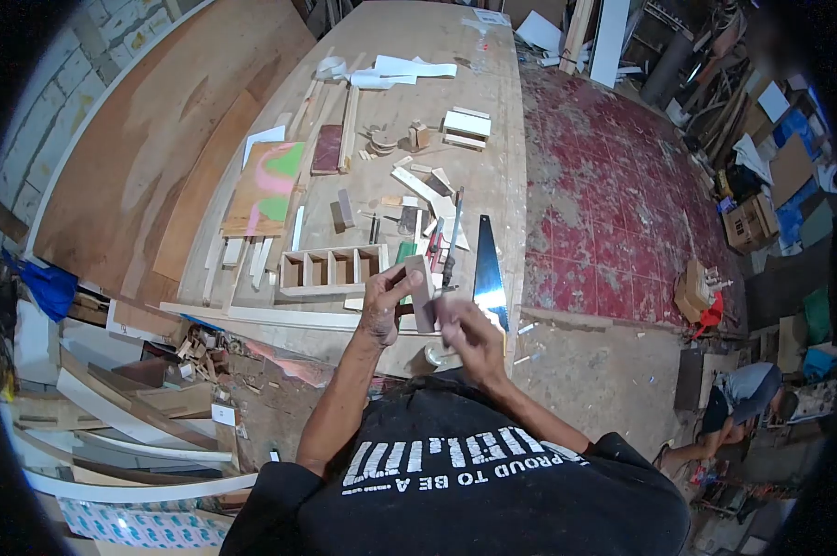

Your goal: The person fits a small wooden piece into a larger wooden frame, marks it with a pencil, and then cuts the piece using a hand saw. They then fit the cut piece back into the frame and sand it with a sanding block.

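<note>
My left hand [381, 301] is closed around one side of a flat grey-brown wooden block [423, 301], held tilted above the near end of the workbench. Beside the block's right face is my right hand [474, 338]; its fingers are smeared by motion, and I cannot make out whether they hold anything. Just left of my left hand lies a wooden box with several open compartments [309, 290]. A handsaw [486, 255] rests on the bench beyond my right hand, its blade pointing away. Narrow tools and wood offcuts [426, 193] lie beyond the block.
The long plywood workbench [418, 28] also bears a painted board [268, 190], a small white-topped wooden piece [466, 125] and paper strips [409, 69]. Large panels [150, 120] lean at left. Curved wooden pieces [140, 408] stand lower left. Another person [738, 398] crouches at right.
</note>
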A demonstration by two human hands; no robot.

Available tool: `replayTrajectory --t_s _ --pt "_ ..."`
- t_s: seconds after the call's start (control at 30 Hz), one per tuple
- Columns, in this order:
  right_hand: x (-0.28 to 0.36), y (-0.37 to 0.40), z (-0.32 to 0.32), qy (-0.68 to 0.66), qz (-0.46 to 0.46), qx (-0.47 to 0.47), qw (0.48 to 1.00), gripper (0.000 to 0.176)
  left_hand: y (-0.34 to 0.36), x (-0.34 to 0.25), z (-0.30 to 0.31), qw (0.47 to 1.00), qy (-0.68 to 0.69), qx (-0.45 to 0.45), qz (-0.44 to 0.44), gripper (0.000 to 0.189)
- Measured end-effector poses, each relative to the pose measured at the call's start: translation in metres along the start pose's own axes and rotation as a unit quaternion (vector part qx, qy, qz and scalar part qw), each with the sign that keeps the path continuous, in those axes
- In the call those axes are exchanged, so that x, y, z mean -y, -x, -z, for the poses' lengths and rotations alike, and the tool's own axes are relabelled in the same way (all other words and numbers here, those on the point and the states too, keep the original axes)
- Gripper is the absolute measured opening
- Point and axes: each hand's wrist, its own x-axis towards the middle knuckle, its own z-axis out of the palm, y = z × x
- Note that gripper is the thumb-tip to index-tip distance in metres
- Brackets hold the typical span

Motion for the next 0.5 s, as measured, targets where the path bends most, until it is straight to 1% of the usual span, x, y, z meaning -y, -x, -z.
replayTrajectory --t_s 0.07,0.1,0.13,0.2,0.23,0.27,0.33,0.4,0.43,0.47,0.5 --pt "0.013 -0.035 0.004 -0.018 -0.005 -0.051 0.999 0.036 -0.003 0.01 -0.004 0.999 -0.02 0.034 -0.009 0.038" --pt "0.026 -0.053 0.003 0.045 0.075 -0.04 0.995 0.036 -0.003 0.015 -0.006 0.998 -0.005 0.054 -0.009 0.039" --pt "0.023 -0.061 0.0 0.061 0.099 -0.046 0.992 0.037 -0.002 0.017 -0.009 0.998 -0.008 0.058 -0.002 0.039" --pt "0.017 -0.047 -0.005 0.127 0.132 -0.061 0.981 0.037 -0.008 0.012 -0.01 0.998 0.048 0.032 -0.008 0.038" --pt "0.011 -0.029 -0.006 0.17 0.127 -0.049 0.976 0.037 -0.005 0.002 -0.007 0.998 0.037 0.042 -0.003 0.037" --pt "0.0 -0.012 -0.007 0.107 0.129 -0.018 0.986 0.037 -0.004 -0.004 -0.007 0.999 0.045 0.029 -0.007 0.034" --pt "-0.004 0.006 -0.001 0.035 0.093 0.015 0.995 0.036 -0.007 -0.002 0.002 1.0 0.014 -0.001 0.006 0.039" --pt "0.006 0.002 0.005 -0.075 -0.04 -0.043 0.996 0.035 -0.008 -0.003 0.004 1.0 0.016 0.011 0.011 0.039" --pt "0.007 -0.009 0.004 -0.029 0.03 -0.063 0.997 0.033 -0.008 -0.002 0.002 0.999 0.015 0.028 0.016 0.04" --pt "0.009 -0.01 0.001 -0.03 0.029 -0.068 0.997 0.033 -0.009 0.0 -0.001 0.999 0.013 0.032 0.02 0.04" --pt "0.012 -0.012 -0.004 0.019 0.077 -0.056 0.995 0.032 -0.011 0.004 -0.005 0.999 0.029 0.019 0.002 0.035"
